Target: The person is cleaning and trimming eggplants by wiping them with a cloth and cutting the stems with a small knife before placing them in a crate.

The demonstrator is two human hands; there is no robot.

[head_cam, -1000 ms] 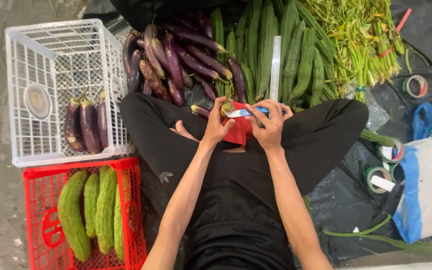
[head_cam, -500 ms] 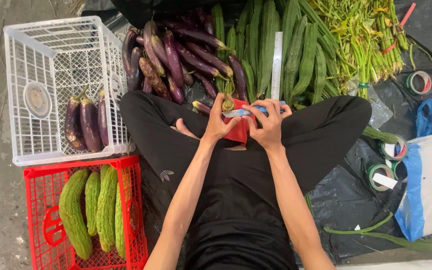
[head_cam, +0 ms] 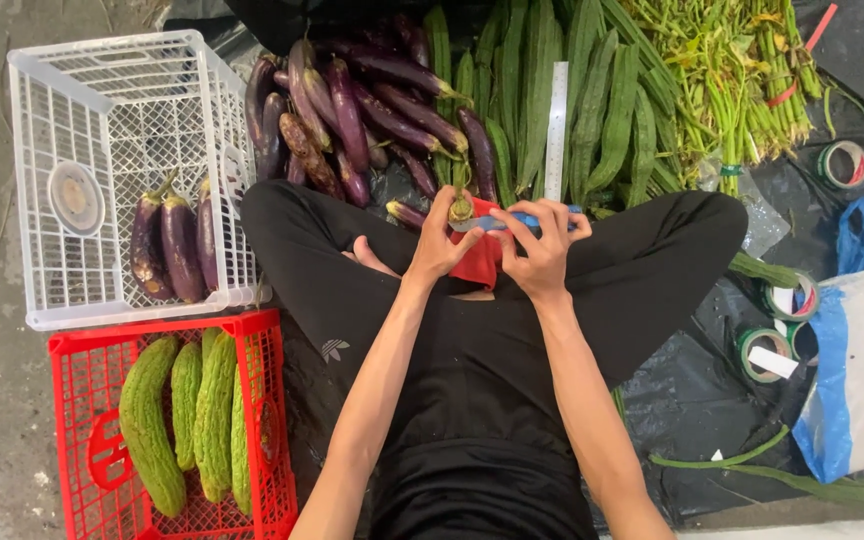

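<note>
Dark purple aubergines (head_cam: 372, 110) are seen beside green ridged gourds (head_cam: 592, 100). A white lattice crate (head_cam: 102, 140) and a red lattice crate (head_cam: 82, 420) with bumpy green bitter gourds (head_cam: 182, 420) are shown. A blue-handled tool (head_cam: 517, 220) is seen against red cloth (head_cam: 477, 262) and black trousers (head_cam: 472, 400).

Bare arms, black trousers, prob. black top

Single head-worn view, looking steeply down from above onto crossed legs and forearms, close in. Facing forward over the lap toward the eggplant pile (head_cam: 372, 110); white crate (head_cam: 112, 180) at frame left, tape rolls (head_cam: 787, 320) at right.
</note>
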